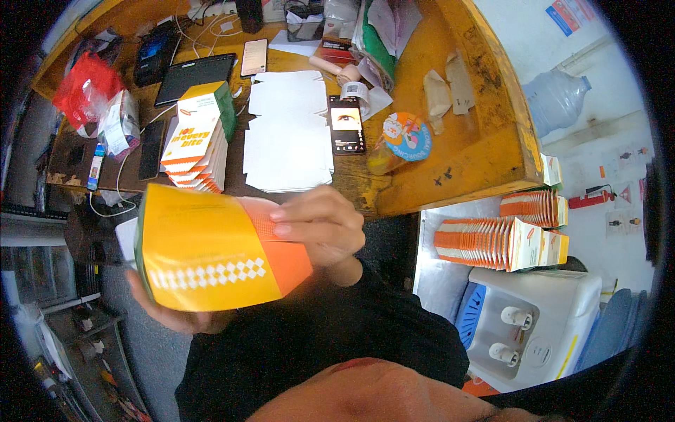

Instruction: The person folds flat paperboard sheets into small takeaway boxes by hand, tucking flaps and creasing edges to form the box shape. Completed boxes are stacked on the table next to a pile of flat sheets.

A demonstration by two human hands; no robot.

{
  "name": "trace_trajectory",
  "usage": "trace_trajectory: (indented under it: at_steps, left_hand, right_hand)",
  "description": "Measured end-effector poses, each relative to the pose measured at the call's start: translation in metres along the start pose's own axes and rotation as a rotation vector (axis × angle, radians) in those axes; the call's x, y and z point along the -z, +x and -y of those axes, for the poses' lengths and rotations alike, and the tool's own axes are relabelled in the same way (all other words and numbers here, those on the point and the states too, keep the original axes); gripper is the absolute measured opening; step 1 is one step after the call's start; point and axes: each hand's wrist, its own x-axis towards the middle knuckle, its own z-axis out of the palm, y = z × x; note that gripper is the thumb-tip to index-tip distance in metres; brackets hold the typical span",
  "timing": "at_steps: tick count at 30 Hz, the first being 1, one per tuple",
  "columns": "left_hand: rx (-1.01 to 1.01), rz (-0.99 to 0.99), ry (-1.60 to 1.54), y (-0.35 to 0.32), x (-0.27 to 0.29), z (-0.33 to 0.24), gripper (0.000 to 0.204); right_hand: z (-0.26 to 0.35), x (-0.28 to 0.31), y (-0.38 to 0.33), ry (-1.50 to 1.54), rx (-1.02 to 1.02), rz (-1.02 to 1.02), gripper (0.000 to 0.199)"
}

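A yellow paperboard carton (204, 239) with a green edge, white diamond pattern and orange end is held tilted in front of my body. My left hand (169, 313) grips it from below and behind, its fingers partly hidden by the carton. On the orange end, my right hand (323, 225) closes over the edge, fingertips pressed on the flap and thumb out of sight. Just beyond, flat white carton blanks (288, 141) lie on the wooden desk. To their left leans a stack of folded orange, white and yellow cartons (200, 137).
On the desk are a phone with a lit screen (346, 124), another phone (254, 58), a dark tablet (193, 81), a red bag (88, 84) and a round sticker (408, 137). Rows of folded cartons (474, 243) stand at the right beside a white water dispenser (555, 316).
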Motion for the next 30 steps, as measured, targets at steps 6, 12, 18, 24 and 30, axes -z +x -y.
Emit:
trace_trajectory:
  at_steps: [6,12,18,24,30]
  left_hand:
    - [0.323,0.485,-0.566,-0.003,-0.063,-0.027,0.072]
    - [0.333,0.347,-0.187,-0.016,-0.082,-0.024,0.064]
    - [0.260,0.349,0.008,-0.019,-0.088,-0.017,0.064]
    - [0.143,0.318,0.126,-0.017,-0.075,-0.008,0.031]
    - [-0.319,0.423,0.434,-0.003,-0.070,0.010,0.016]
  right_hand:
    - [0.021,0.001,-0.021,-0.548,0.083,-0.006,0.039]
    - [0.016,0.001,-0.025,-0.671,0.067,0.069,0.040]
    - [0.012,0.012,-0.019,-0.571,0.033,0.086,0.034]
    - [0.001,0.022,-0.011,-0.531,0.032,0.053,0.028]
    - [0.013,0.019,-0.007,-0.367,-0.223,-0.046,0.027]
